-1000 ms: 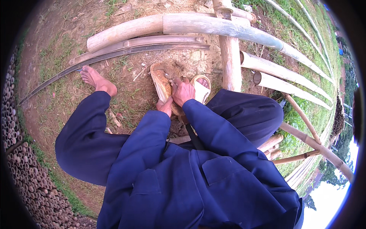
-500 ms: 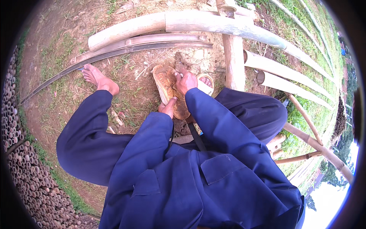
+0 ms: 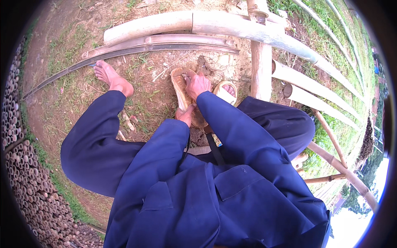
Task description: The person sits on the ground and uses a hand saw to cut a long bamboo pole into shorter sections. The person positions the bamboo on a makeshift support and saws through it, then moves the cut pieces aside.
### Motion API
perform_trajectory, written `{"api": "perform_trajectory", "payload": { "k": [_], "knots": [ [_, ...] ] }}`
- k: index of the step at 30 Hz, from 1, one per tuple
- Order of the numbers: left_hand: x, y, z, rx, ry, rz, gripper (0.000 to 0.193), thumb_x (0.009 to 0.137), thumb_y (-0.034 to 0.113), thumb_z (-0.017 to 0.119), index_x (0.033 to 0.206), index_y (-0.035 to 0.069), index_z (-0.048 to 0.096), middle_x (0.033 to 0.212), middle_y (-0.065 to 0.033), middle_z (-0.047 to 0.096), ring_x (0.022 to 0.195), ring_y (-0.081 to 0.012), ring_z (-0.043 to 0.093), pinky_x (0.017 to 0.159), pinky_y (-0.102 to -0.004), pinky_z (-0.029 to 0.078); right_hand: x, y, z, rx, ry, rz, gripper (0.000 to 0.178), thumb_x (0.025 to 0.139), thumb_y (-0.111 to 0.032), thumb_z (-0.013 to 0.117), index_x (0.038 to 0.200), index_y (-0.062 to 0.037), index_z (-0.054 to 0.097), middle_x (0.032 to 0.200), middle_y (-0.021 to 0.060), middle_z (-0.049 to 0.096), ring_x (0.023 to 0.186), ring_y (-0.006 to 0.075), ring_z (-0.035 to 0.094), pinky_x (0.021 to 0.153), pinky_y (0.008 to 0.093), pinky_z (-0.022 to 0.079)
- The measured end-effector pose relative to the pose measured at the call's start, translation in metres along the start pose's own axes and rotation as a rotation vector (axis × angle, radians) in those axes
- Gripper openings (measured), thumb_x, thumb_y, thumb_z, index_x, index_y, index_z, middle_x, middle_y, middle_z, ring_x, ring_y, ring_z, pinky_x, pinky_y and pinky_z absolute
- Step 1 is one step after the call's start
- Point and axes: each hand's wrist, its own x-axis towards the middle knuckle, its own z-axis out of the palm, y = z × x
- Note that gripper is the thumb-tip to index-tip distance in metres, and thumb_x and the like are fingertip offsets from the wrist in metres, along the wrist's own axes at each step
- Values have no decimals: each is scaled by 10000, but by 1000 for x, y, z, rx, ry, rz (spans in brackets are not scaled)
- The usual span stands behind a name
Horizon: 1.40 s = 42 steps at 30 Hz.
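Observation:
A tan sandal (image 3: 181, 91) lies sole-up on the dirt in front of me. My left hand (image 3: 186, 115) grips its near end. Over its far half sits my right hand (image 3: 198, 84), fingers curled on its upper edge; whether they pinch something small there I cannot tell. Both arms are in dark blue sleeves. My bare left foot (image 3: 111, 78) rests on the ground to the left. To the right, my right foot wears a second sandal (image 3: 226, 92) with a pale strap.
Thick bamboo poles (image 3: 206, 22) and a split bamboo half (image 3: 157, 43) lie across the ground beyond the sandal. An upright post (image 3: 261, 66) stands just right of it. More poles slant off right. Stacked bamboo tube ends (image 3: 25, 182) line the left edge.
My right hand has slid from the sandal's middle up to its far end. The left hand stays on the near end.

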Motion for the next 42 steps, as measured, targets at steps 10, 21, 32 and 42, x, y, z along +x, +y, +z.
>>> {"api": "perform_trajectory", "payload": {
  "k": [10, 21, 32, 42],
  "knots": [
    [13, -12, -3, 212, -49, -33, 629, 835, 365, 778, 1196, -119, 600, 1098, -188, 709, 1003, -255, 695, 870, -367, 529, -1, 2, -21, 128, 10, 139, 350, 940, -333, 616, 1180, -101, 722, 1070, 296, 697, 1006, 442, 688, 905, 506, 535],
    [55, -74, -29, 391, 51, -21, 769, 775, 521, 771, 1205, -93, 597, 1141, -275, 682, 1050, -367, 677, 928, -431, 501, -14, -13, 5, -69, 0, -95, 268, 933, -302, 608, 1101, -131, 729, 1011, 317, 656, 849, 456, 696, 757, 539, 567],
    [20, -35, -10, 243, 22, -30, 681, 806, 401, 800, 1179, -131, 597, 1087, -213, 694, 968, -289, 697, 864, -397, 546, 60, 4, -34, 65, -38, 171, 346, 951, -355, 615, 1186, -125, 723, 1055, 263, 716, 1006, 429, 694, 931, 492, 532],
    [15, -18, -12, 325, -2, -82, 750, 837, 461, 759, 1261, -128, 570, 1165, -241, 674, 1043, -307, 677, 929, -387, 512, 14, 14, -18, -31, -61, 100, 295, 945, -328, 618, 1130, -130, 735, 1044, 270, 711, 1000, 447, 689, 902, 499, 545]
  ]
}}
